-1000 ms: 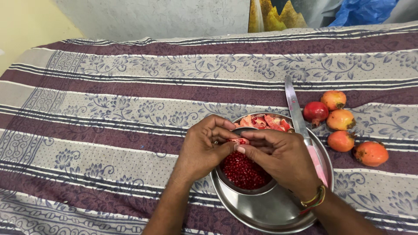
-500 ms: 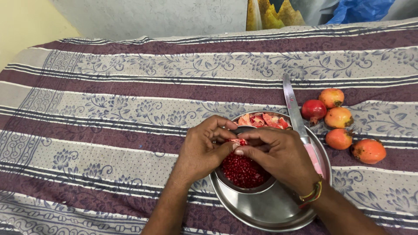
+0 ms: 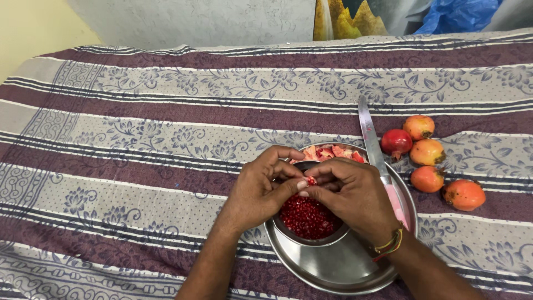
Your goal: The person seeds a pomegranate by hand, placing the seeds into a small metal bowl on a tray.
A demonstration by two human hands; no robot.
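Observation:
My left hand [image 3: 258, 189] and my right hand [image 3: 352, 194] meet over a small steel bowl [image 3: 327, 240] full of red pomegranate seeds [image 3: 307, 216]. Together the fingers pinch a small pomegranate piece [image 3: 311, 181] just above the bowl. The bowl stands on a round steel plate [image 3: 338, 266]. Pink and white pomegranate peels [image 3: 328, 153] lie at the plate's far rim, partly hidden behind my fingers.
A knife [image 3: 373, 145] with a pink handle rests across the plate's right side, blade pointing away. Several whole pomegranates [image 3: 427, 152] lie on the cloth to the right. A striped floral cloth [image 3: 139, 139] covers the surface. A blue plastic bag [image 3: 455, 14] sits at the far edge.
Both hands stay over the bowl; the fingers have shifted slightly around the pomegranate piece. Nothing else has moved.

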